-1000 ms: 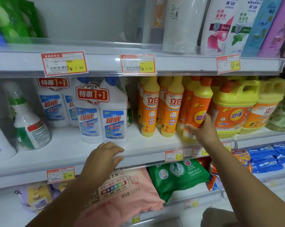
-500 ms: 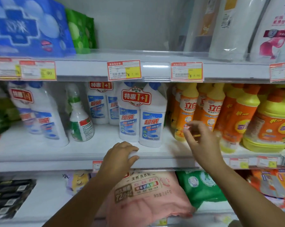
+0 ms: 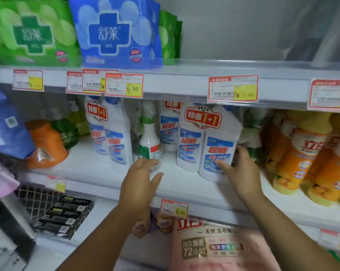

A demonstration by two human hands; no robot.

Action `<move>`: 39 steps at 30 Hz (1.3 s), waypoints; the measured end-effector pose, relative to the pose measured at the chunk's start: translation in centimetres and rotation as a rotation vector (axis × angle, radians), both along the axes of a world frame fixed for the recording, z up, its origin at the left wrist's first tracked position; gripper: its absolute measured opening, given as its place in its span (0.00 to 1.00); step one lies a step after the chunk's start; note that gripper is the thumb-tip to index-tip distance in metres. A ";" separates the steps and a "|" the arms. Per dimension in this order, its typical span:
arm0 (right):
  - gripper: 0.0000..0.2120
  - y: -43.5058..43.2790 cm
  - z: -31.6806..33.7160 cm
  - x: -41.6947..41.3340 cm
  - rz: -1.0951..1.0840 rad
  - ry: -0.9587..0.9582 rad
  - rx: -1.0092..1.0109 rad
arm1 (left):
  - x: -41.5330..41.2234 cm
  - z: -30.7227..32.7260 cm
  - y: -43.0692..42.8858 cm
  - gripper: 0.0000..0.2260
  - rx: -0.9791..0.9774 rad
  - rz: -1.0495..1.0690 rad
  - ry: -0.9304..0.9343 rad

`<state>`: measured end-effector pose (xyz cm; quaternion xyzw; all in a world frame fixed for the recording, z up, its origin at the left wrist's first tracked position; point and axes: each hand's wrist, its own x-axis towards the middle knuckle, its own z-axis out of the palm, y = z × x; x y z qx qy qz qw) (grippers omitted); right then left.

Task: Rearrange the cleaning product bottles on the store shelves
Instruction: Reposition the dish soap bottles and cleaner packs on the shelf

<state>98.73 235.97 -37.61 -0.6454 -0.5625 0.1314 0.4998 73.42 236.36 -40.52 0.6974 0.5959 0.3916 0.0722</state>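
On the middle shelf stand white toilet-cleaner bottles in taped twin packs with red "1+1" tags. One twin pack is at centre right, another twin pack at centre left. Between them stands a white and green spray bottle. My left hand reaches to that spray bottle's base, fingers straight, fingertips at its foot. My right hand is spread at the lower right of the centre-right twin pack, thumb on its front label, fingers beside its right side. Neither hand has lifted anything.
Yellow-orange dish soap bottles crowd the shelf's right. An orange jug and a blue pouch lie at the left. Green and blue tissue packs fill the top shelf. Below are a pink detergent bag and black boxes.
The view swung left. My right hand left the yellow bottles and moved left onto the white twin pack. My left hand rose from the shelf edge to the spray bottle's base.
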 end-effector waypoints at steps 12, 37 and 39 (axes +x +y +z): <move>0.26 5.3 -2.0 -5.2 0.034 0.074 0.034 | -3.9 -0.6 -0.9 0.16 -0.047 0.026 0.060; 0.36 2.8 -0.4 -13.5 0.273 -0.064 -0.114 | -4.8 -0.6 -1.5 0.16 0.007 -0.076 0.069; 0.36 0.6 -0.1 -10.7 0.329 -0.085 -0.137 | -3.4 -0.3 -1.5 0.17 0.016 -0.098 0.074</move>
